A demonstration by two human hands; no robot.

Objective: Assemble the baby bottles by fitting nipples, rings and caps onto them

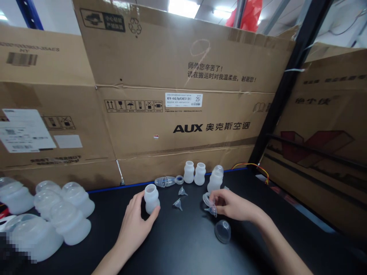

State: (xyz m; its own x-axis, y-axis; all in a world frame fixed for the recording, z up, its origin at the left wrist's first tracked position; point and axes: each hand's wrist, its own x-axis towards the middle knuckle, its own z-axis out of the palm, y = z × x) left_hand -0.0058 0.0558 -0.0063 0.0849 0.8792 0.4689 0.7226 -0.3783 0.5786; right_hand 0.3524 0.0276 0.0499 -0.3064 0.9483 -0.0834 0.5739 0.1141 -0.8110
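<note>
1. Head view (the only one), left side: the left hand (137,218) is wrapped loosely around a white bottle (151,198), thumb on the near side, fingers on the far side. So the grip's closed as far as the bottle allows. Bottle's mouth is open and roughly up; can't tell if its base is touching the bench (169,246).
2. Same view, right side: the right hand (231,205) has its fingertips pinched nearly closed on a clear ring (207,199), with a soft teat (212,210) at the thumb. Can't tell if the teat's properly pinched too. My worry: two slippery little parts in one grip, so either could pop out if the fingers shift.
3. A clear cap (223,231) sits just below that hand. Imo a careless wrist could nudge it and it'd roll, being round.
4. Two loose teats, one farther back (182,191) and one nearer (177,204), lie between the hands. Super light, so a sleeve-less forearm or the bottle's base could sweep them away.
5. Two open bottles (194,173) stand at the back beside a capped bottle (215,179). They look tippy to me; reaching past them too fast might knock one over.
</note>
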